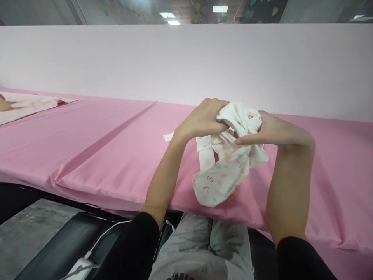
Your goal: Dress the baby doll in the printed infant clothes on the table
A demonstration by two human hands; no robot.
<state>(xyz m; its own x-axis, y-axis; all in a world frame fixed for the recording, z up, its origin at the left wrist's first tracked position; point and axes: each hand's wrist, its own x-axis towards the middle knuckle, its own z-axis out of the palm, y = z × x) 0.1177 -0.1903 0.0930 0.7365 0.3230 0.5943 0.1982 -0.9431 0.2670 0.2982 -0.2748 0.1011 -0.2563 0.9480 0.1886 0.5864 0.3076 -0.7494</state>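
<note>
A white baby garment (223,177) with small printed bears is bunched up between my two hands, above the pink-covered table. My left hand (209,117) grips its upper left edge, fingers tucked into the cloth. From the other side, my right hand (266,127) holds the gathered fabric, with the thumb across its front and most fingers hidden behind. The lower part of the garment hangs loose toward the table's front edge. A white strip (206,157) shows at its left, and a small patterned piece of cloth (168,137) peeks out beside my left wrist.
Pink sheeting (116,155) with creases covers the table. A pale pink mat (35,107) lies at the far left, with a skin-toned object (4,104) partly in view. A white partition (131,62) stands behind. Below left, a white cable and adapter (80,268) rest on a black seat (64,243).
</note>
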